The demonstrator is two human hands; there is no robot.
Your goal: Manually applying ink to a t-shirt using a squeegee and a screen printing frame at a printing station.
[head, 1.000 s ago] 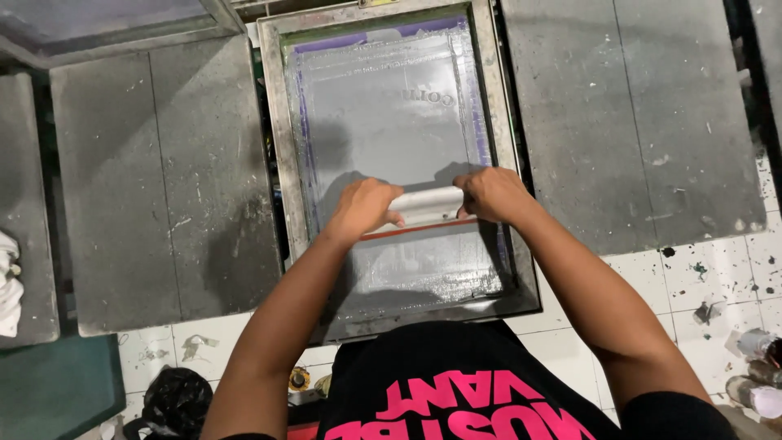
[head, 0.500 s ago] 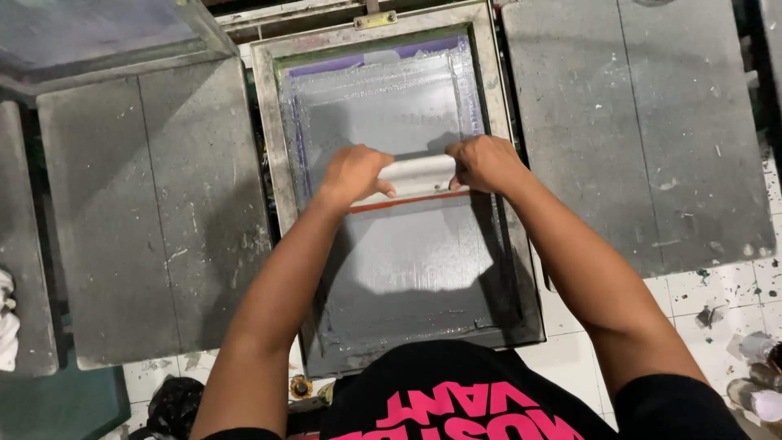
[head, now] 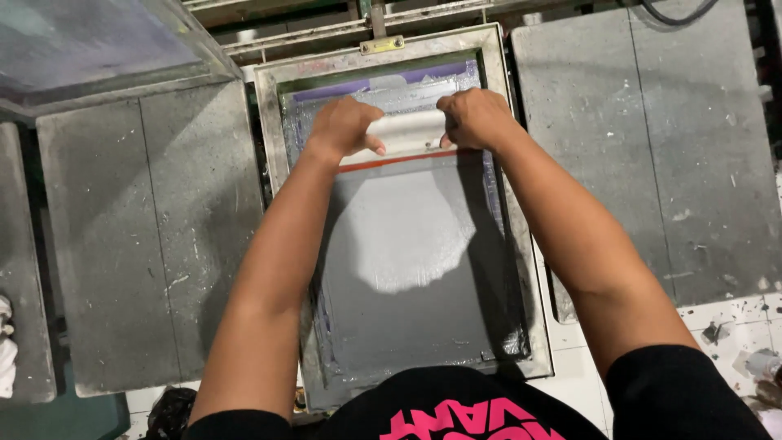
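Your left hand and right hand are both closed around the pale wooden handle of the squeegee with the red rubber blade, one at each end. It lies crosswise near the far end of the grey-coated mesh inside the metal-framed printing screen. A flat grey platen board sits to your right, another grey platen board to your left

Both hands, left hand and right hand, push the squeegee farther up the screen, leaving more smooth grey ink behind it.
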